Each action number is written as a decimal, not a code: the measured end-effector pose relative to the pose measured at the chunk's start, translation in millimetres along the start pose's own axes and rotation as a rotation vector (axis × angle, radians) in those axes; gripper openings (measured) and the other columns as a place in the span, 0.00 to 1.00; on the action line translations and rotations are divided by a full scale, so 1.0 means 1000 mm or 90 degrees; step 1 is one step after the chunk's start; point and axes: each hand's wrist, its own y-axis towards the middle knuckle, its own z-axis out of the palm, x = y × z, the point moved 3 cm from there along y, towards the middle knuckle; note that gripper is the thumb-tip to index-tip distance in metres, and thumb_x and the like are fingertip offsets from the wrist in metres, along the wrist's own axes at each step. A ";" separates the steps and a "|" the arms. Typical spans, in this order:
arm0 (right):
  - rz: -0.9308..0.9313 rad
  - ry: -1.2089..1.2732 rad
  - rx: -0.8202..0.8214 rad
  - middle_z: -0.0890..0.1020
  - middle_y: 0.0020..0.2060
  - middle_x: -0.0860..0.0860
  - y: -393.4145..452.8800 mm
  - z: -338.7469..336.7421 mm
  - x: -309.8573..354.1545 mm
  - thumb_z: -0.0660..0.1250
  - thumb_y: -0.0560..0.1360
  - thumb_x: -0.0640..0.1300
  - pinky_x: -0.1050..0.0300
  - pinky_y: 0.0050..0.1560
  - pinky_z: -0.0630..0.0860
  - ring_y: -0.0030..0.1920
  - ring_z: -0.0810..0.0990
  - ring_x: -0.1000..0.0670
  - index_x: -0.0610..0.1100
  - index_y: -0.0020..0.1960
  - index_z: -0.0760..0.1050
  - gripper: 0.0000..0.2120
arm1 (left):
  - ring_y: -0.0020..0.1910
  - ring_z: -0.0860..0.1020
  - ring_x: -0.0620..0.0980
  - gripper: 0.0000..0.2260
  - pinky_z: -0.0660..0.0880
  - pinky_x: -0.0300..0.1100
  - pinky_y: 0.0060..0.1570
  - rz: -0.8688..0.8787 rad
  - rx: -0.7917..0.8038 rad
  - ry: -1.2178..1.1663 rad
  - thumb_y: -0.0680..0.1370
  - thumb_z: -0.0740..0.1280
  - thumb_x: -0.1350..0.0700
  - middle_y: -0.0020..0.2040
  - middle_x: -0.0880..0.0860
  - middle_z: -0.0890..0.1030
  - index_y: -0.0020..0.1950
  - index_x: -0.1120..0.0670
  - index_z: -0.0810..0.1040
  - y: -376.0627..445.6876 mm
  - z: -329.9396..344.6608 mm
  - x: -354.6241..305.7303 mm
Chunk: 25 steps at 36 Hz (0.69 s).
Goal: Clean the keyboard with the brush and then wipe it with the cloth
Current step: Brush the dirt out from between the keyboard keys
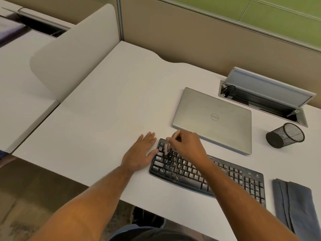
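Right hand (pixel 186 145) grips the brush (pixel 166 148) over the crumb-strewn keyboard (pixel 208 174); left hand (pixel 141 152), fingers straight, steadies its left end; hard strokes could scatter crumbs across the bench (pixel 104 110).

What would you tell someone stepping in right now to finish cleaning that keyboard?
Right hand grips the brush, its tip down on the top-left keys of the keyboard.
Left hand lies flat on the desk, thumb against the keyboard's left end.
Crumbs show on the left and middle keys, so brushing is not finished.
The cloth lies folded on the desk right of the keyboard, untouched.
Left: finish brushing, then wipe with the cloth.
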 end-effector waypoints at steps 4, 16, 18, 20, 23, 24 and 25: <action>-0.042 -0.089 -0.015 0.83 0.36 0.54 0.000 -0.005 -0.002 0.69 0.81 0.57 0.52 0.44 0.81 0.37 0.81 0.54 0.48 0.47 0.81 0.13 | 0.81 0.50 0.41 0.32 0.44 0.41 0.80 0.005 0.001 0.008 0.81 0.49 0.38 0.81 0.49 0.59 0.80 0.55 0.64 0.001 0.000 0.001; -0.022 -0.001 -0.039 0.84 0.33 0.54 -0.010 0.005 -0.012 0.69 0.80 0.58 0.57 0.38 0.78 0.31 0.77 0.59 0.51 0.44 0.80 0.13 | 0.81 0.48 0.39 0.28 0.41 0.39 0.79 0.007 0.010 0.028 0.83 0.52 0.42 0.82 0.47 0.56 0.81 0.54 0.62 0.000 0.002 0.002; -0.024 -0.019 0.019 0.85 0.35 0.53 -0.013 0.012 -0.008 0.69 0.80 0.59 0.53 0.43 0.83 0.35 0.82 0.57 0.50 0.45 0.80 0.13 | 0.81 0.48 0.40 0.30 0.42 0.39 0.79 0.011 0.008 0.034 0.82 0.49 0.40 0.82 0.48 0.57 0.81 0.54 0.62 0.000 0.002 0.003; -0.022 -0.012 0.045 0.85 0.35 0.53 -0.014 0.015 -0.005 0.69 0.80 0.59 0.51 0.45 0.84 0.37 0.84 0.56 0.50 0.45 0.81 0.13 | 0.81 0.49 0.40 0.31 0.41 0.39 0.79 0.015 0.005 0.037 0.82 0.48 0.40 0.82 0.48 0.57 0.80 0.55 0.63 0.000 0.002 0.004; -0.038 -0.008 -0.014 0.84 0.34 0.56 -0.014 0.012 -0.003 0.70 0.80 0.58 0.61 0.39 0.77 0.35 0.81 0.59 0.51 0.44 0.80 0.12 | 0.81 0.49 0.40 0.31 0.40 0.38 0.78 0.017 0.006 0.041 0.82 0.48 0.40 0.82 0.48 0.57 0.80 0.55 0.62 0.001 0.003 0.003; -0.044 -0.025 -0.020 0.83 0.34 0.57 -0.015 0.012 -0.003 0.70 0.80 0.59 0.62 0.38 0.74 0.34 0.80 0.59 0.51 0.44 0.80 0.13 | 0.81 0.49 0.40 0.30 0.40 0.38 0.79 0.016 0.007 0.039 0.82 0.48 0.40 0.82 0.48 0.57 0.81 0.55 0.62 0.001 0.003 0.003; -0.045 -0.042 -0.005 0.83 0.34 0.56 -0.016 0.013 -0.002 0.69 0.80 0.60 0.60 0.38 0.75 0.34 0.79 0.59 0.50 0.45 0.80 0.13 | 0.81 0.48 0.40 0.30 0.41 0.38 0.79 0.015 0.007 0.037 0.83 0.49 0.41 0.82 0.48 0.56 0.81 0.55 0.62 0.001 0.003 0.004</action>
